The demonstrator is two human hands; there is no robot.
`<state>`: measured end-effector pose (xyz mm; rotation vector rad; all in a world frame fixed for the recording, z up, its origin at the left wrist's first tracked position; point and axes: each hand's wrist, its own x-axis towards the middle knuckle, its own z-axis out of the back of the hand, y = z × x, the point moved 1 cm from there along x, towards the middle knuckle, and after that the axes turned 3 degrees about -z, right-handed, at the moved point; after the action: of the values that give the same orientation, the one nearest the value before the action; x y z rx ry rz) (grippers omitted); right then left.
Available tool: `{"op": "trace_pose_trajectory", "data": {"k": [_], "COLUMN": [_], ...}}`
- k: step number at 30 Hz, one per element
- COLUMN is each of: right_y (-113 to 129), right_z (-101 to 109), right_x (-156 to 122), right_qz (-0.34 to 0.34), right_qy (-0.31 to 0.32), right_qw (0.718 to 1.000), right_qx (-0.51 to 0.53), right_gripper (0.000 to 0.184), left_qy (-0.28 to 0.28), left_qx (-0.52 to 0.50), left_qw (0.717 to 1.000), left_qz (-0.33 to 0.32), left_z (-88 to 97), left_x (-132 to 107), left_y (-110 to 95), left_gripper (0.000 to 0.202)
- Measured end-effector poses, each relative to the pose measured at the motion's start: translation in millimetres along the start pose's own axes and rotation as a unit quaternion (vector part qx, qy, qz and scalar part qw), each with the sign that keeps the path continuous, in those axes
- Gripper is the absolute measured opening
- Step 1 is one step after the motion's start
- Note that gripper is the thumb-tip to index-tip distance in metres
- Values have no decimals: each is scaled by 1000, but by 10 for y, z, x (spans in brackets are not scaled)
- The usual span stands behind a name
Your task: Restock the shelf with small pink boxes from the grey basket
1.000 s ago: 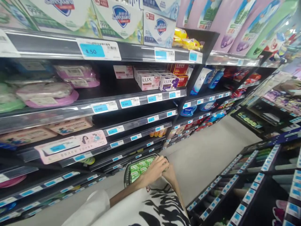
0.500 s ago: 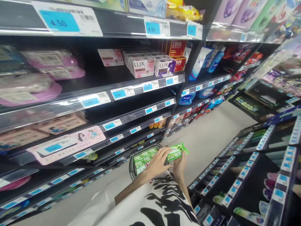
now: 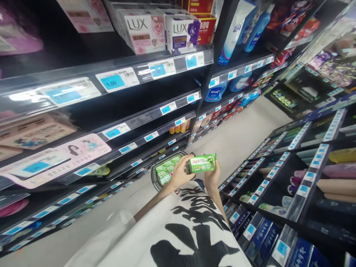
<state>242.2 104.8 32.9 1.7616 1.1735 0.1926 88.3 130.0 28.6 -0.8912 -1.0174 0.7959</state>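
Both of my hands hold a green soap pack (image 3: 203,163) with white and red print in front of my body. My left hand (image 3: 180,172) closes on its left end, thumb and fingers around it. My right hand (image 3: 213,176) grips the right end, where the wrapper's crimped edge sticks up. Just left of and below my left hand is a dark shopping basket (image 3: 153,178), holding several similar green packs (image 3: 167,168). My left hand and forearm cover part of the basket's right side, and how it is supported is hidden.
Black shelves with blue price tags (image 3: 112,82) line the left, bearing LUX soap boxes (image 3: 146,33) and blue bottles (image 3: 215,91). Another rack (image 3: 280,163) with slippers and boxes runs close along the right. A pale aisle floor (image 3: 236,133) stretches between them.
The green pack has turned so its printed front faces me more squarely. My left hand has shifted from over its top to its left end. The view has dipped and come nearer the shelf.
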Motion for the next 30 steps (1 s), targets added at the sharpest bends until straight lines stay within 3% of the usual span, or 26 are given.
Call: {"op": "trace_pose_trajectory", "data": {"k": [6,11,14,18,23,26,30], "right_y": [2,1,-19,-62,-113,-132,-147], "right_z": [-16,10,28,60,107,115,113], "right_x": [67,137,168,216,259,272,278], "right_qz": [-40,-56,-43,-12,-17,-16,-14], "right_qy": [5,-21,-41,-64,-66,-64,-61], "right_qw": [999,997,997,997,997,997,997], "right_qx": [24,45,52,38,32,40,35], "right_gripper": [40,37,36,37,38,38,40], "left_qy": [26,56,34,29,-10,-3,20], "left_qx": [-45,-170,-242,-302,-247,-229,-130], "left_qw": [999,984,968,940,941,938,961], "left_qz": [-12,9,52,155,232,259,245], "left_z": [169,169,123,53,-39,-68,-45], "left_x": [66,91,116,199,287,293,282], "left_y": [-1,89,131,175,289,337,320], "left_gripper": [57,56,58,57,51,48,36]}}
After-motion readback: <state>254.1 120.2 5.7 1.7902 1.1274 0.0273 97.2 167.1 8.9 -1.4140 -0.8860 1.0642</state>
